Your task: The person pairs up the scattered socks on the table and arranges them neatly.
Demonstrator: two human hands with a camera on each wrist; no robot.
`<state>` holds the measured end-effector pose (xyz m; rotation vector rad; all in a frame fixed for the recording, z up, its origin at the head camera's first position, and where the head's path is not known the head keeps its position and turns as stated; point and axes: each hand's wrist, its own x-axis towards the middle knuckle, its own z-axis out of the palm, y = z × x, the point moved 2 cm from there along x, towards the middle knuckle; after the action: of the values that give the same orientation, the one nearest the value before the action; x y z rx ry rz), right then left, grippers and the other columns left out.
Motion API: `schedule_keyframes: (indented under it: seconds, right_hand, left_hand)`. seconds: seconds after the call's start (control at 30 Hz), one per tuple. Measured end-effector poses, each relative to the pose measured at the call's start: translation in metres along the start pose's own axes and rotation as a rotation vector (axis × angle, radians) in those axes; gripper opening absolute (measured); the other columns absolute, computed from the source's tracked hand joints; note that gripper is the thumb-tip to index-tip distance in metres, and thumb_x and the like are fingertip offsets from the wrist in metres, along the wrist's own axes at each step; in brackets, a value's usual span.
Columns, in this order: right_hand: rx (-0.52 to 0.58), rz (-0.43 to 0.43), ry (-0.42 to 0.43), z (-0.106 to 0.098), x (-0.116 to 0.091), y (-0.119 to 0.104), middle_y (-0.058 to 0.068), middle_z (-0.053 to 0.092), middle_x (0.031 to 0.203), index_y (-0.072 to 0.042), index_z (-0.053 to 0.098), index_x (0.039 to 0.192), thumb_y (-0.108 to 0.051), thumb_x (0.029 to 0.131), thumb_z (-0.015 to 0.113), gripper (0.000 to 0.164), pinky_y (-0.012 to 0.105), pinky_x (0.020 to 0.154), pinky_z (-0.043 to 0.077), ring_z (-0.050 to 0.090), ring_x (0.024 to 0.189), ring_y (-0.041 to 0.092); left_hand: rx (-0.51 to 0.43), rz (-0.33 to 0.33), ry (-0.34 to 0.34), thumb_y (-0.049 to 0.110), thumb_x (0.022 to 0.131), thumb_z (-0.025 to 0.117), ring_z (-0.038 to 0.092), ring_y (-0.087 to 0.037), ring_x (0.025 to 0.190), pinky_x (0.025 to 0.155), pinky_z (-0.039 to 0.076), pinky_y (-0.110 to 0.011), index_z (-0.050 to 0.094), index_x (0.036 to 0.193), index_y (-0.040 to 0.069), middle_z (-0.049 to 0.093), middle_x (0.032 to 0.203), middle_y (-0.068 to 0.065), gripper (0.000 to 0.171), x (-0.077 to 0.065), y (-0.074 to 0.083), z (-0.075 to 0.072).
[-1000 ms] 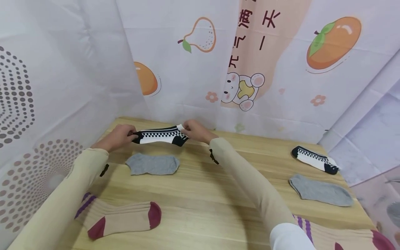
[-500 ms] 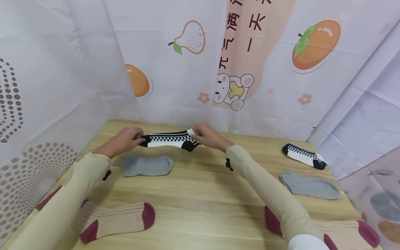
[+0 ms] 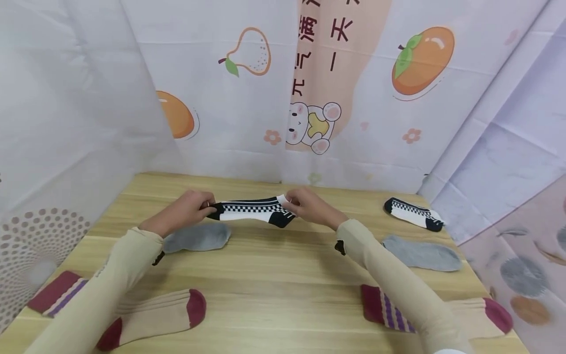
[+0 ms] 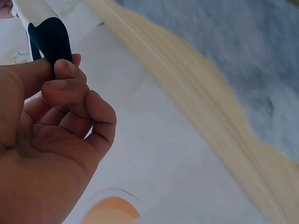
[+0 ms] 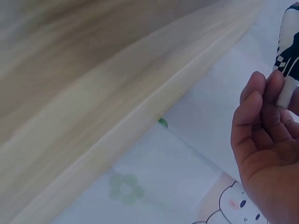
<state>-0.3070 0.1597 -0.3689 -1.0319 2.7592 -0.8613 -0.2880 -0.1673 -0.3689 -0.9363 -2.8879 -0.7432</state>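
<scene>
A black-and-white checkered sock (image 3: 247, 209) is stretched level between both hands, above the table's back part. My left hand (image 3: 190, 211) pinches its black toe end; the left wrist view shows thumb and fingertips closed on the dark toe (image 4: 51, 39). My right hand (image 3: 311, 206) pinches the white cuff end beside the black heel, and in the right wrist view the cuff (image 5: 287, 91) sits between thumb and fingers. Just below the left hand lies a grey sock (image 3: 199, 237), partly hidden by that hand and wrist.
On the wooden table (image 3: 274, 300), another checkered sock (image 3: 413, 214) and a grey sock (image 3: 424, 253) lie at the right. Beige socks with maroon toes lie front left (image 3: 155, 317) and front right (image 3: 473, 314), each partly under a sleeve. A printed curtain (image 3: 221, 123) hangs behind.
Both hands, still holding the checkered sock between them, have moved right and toward the front of the table. The head view has shifted, so the background sits farther left.
</scene>
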Motion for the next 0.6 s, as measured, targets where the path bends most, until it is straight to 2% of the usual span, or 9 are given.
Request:
schedule_keyframes:
  seconds: [0.17, 0.37, 0.6]
  right_hand:
    - [-0.009, 0.03, 0.0, -0.004, -0.024, 0.001, -0.005, 0.045, 0.061, -0.011, 0.051, 0.076, -0.021, 0.102, 0.059, 0.029, 0.024, 0.051, 0.033, 0.038, 0.053, 0.007]
    - [-0.021, 0.065, -0.004, -0.009, -0.053, 0.002, -0.006, 0.047, 0.064, -0.012, 0.054, 0.079, -0.022, 0.101, 0.06, 0.025, 0.023, 0.052, 0.033, 0.039, 0.055, 0.006]
    - [-0.059, 0.016, 0.01, -0.011, -0.091, 0.001, -0.011, 0.041, 0.059, -0.014, 0.052, 0.079, -0.024, 0.101, 0.061, 0.025, 0.021, 0.049, 0.03, 0.033, 0.05, 0.002]
  left_hand:
    - [-0.006, 0.032, -0.036, 0.002, 0.092, 0.069, 0.048, -0.009, 0.056, 0.052, 0.043, -0.026, 0.066, 0.084, 0.005, 0.06, 0.067, 0.001, 0.008, 0.0, 0.019, 0.008]
    - [0.022, 0.101, -0.032, 0.004, 0.091, 0.069, 0.045, -0.007, 0.057, 0.053, 0.041, -0.025, 0.064, 0.081, 0.008, 0.059, 0.068, 0.004, 0.012, -0.002, 0.043, 0.019]
    - [0.037, 0.149, -0.049, 0.003, 0.091, 0.07, 0.045, -0.005, 0.058, 0.053, 0.042, -0.023, 0.061, 0.079, 0.009, 0.057, 0.067, 0.006, 0.015, -0.006, 0.07, 0.033]
